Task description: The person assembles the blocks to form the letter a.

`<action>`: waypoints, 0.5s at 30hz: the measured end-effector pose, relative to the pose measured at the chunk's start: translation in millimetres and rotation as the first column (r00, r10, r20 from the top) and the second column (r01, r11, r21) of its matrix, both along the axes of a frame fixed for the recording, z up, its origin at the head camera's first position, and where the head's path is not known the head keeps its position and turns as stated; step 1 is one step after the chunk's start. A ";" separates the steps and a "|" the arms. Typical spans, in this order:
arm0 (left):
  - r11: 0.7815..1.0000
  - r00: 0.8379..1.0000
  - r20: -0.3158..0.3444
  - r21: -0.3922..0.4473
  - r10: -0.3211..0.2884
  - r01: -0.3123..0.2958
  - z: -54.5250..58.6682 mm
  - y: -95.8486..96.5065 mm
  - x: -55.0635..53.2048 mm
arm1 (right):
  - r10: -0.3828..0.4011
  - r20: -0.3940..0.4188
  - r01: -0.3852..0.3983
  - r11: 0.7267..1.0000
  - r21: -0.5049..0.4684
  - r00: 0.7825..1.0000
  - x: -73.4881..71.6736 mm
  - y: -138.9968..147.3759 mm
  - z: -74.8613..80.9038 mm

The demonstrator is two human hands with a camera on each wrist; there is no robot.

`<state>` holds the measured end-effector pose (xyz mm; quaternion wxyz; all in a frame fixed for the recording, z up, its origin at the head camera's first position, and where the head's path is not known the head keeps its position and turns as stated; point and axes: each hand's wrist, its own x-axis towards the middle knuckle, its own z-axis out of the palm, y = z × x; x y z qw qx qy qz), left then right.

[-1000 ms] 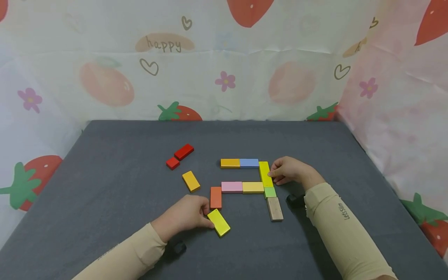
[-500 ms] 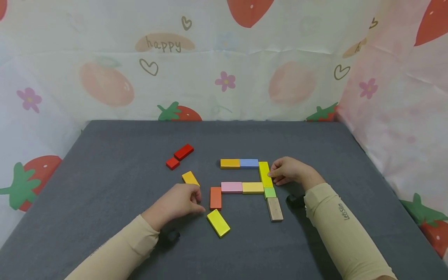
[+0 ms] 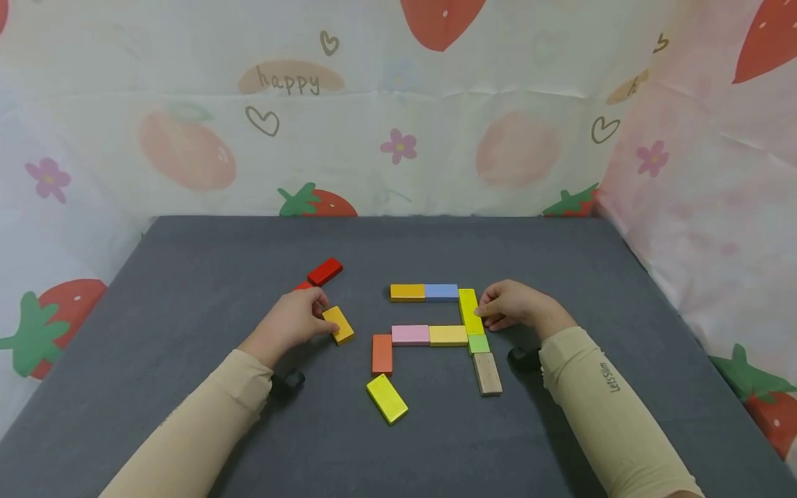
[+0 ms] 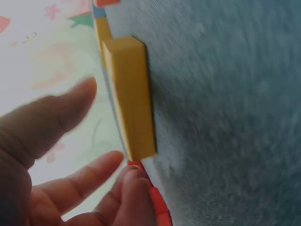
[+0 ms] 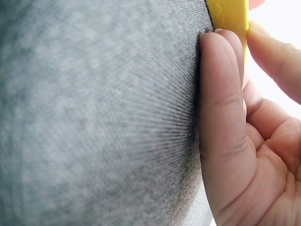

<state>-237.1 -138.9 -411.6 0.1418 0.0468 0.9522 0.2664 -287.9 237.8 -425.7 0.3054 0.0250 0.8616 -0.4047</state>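
Observation:
In the head view my left hand point(image 3: 289, 318) reaches over an orange-yellow wooden block point(image 3: 338, 325) on the table. In the left wrist view its thumb point(image 4: 77, 101) and fingers point(image 4: 134, 188) are spread apart around that block point(image 4: 129, 99), with a gap showing at the thumb. My right hand point(image 3: 519, 306) holds a long bright yellow block point(image 3: 470, 311) at its right edge, the thumb on it and the fingers low against the side. That block stands at the corner of a line of blocks, between a blue block point(image 3: 441, 293) and a small green block point(image 3: 478, 344).
The line also has an orange-yellow block point(image 3: 407, 293), a pale yellow point(image 3: 448, 336), a pink point(image 3: 410, 335), an orange-red point(image 3: 382, 354) and a bare wood block point(image 3: 488, 374). A slanted yellow block point(image 3: 387, 399) lies below. Red blocks point(image 3: 325, 271) lie at the upper left, one partly hidden.
My left hand has left the slanted yellow block and moved up and left to the loose orange-yellow block. The right hand stays at the long yellow block.

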 end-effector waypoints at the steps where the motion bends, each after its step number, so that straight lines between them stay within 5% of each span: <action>1: 1.000 1.000 0.010 -0.007 0.000 0.000 -1.3 0.0 -1.7 | 0.006 -0.003 -0.006 1.000 0.000 1.000 0.2 -0.2 0.0; 8: 0.997 0.998 0.022 -0.049 -0.054 0.055 -9.9 4.2 -7.9 | -0.016 -0.005 0.016 1.000 0.005 1.000 1.1 -0.4 1.2; 15: 0.998 0.999 0.024 -0.055 -0.026 0.028 -9.4 11.1 -6.4 | -0.017 0.000 0.017 1.000 0.002 1.000 1.1 -1.0 2.1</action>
